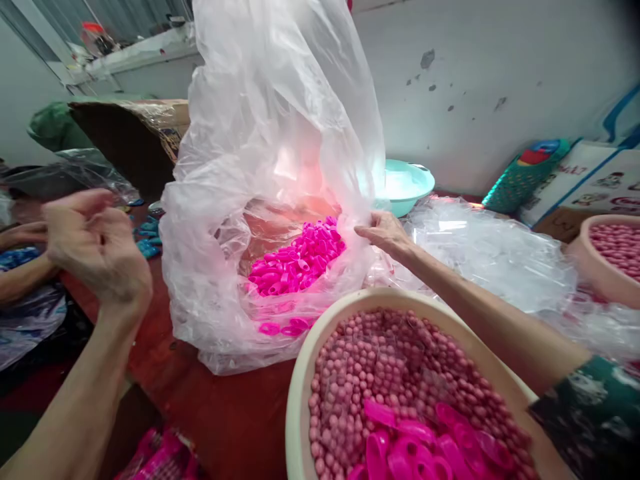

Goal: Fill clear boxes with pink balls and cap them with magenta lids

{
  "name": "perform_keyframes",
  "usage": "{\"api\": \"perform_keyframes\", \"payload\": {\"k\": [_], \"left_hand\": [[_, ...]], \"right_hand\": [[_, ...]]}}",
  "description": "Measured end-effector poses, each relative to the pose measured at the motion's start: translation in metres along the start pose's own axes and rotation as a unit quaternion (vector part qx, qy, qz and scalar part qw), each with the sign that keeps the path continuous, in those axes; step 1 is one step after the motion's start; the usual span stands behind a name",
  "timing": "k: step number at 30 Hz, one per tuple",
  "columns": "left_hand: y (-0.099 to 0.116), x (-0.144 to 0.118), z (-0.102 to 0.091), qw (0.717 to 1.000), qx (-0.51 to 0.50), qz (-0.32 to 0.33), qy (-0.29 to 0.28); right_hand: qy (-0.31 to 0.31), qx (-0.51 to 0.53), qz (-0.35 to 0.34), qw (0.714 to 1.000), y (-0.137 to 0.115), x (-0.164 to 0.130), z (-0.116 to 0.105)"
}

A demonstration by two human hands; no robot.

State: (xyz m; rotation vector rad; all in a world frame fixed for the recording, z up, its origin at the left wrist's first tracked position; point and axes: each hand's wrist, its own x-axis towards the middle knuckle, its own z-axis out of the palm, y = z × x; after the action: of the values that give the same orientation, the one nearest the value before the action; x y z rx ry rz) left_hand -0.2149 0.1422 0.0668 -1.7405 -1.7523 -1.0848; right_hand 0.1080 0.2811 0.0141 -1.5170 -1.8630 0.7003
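Note:
A large clear plastic bag point(280, 133) stands open on the red table, with a heap of bright pink plastic caps point(300, 257) inside. My right hand point(383, 233) pinches the bag's edge at its right side. My left hand point(97, 243) is raised at the left, away from the bag, fingers curled shut; whether it holds anything is hidden. Right in front of me sits a cream basin point(300, 393) filled with pale pink round pieces point(390, 373) and some bright pink caps point(410, 440) on top.
A teal basin point(405, 183) stands behind the bag. More clear plastic point(490, 253) lies at the right, beside another basin of pink pieces point(610, 253). A cardboard box point(130, 133) is at the back left. Another person's arm point(20, 267) rests at the far left.

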Motion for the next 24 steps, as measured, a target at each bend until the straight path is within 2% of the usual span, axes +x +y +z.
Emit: {"api": "perform_keyframes", "payload": {"k": [2,4,6,8,11,12,13,14,18,22,24], "left_hand": [[0.008,-0.028,0.010,0.999,-0.006,0.038,-0.031],[0.021,-0.057,0.026,0.988,-0.030,0.084,-0.123],[0.033,-0.079,0.042,0.971,-0.052,0.117,-0.204],[0.041,-0.092,0.053,0.959,-0.060,0.134,-0.242],[0.051,-0.101,0.051,0.965,-0.066,0.140,-0.212],[0.057,-0.103,0.046,0.969,-0.075,0.139,-0.192],[0.064,-0.105,0.041,0.970,-0.091,0.143,-0.176],[0.072,-0.107,0.035,0.967,-0.112,0.150,-0.170],[0.113,-0.116,0.018,0.938,-0.199,0.205,-0.196],[0.147,-0.121,0.010,0.913,-0.235,0.246,-0.227],[0.161,-0.123,0.008,0.899,-0.256,0.252,-0.248]], "right_hand": [[-0.005,-0.037,-0.026,0.999,-0.008,-0.005,0.003],[0.010,-0.081,-0.041,0.996,-0.016,-0.013,0.002],[0.024,-0.119,-0.051,0.991,-0.021,-0.025,-0.005],[0.014,-0.146,-0.069,0.987,-0.022,-0.044,-0.021],[-0.081,-0.158,-0.106,0.978,-0.018,-0.087,-0.052],[-0.154,-0.149,-0.115,0.970,-0.015,-0.103,-0.060],[-0.200,-0.123,-0.105,0.966,-0.010,-0.120,-0.067],[-0.217,-0.097,-0.089,0.967,-0.006,-0.136,-0.071],[-0.203,-0.056,-0.084,0.974,0.019,-0.186,-0.066],[-0.131,-0.110,-0.102,0.980,0.048,-0.214,-0.055],[-0.123,-0.128,-0.091,0.980,0.062,-0.222,-0.053]]}}
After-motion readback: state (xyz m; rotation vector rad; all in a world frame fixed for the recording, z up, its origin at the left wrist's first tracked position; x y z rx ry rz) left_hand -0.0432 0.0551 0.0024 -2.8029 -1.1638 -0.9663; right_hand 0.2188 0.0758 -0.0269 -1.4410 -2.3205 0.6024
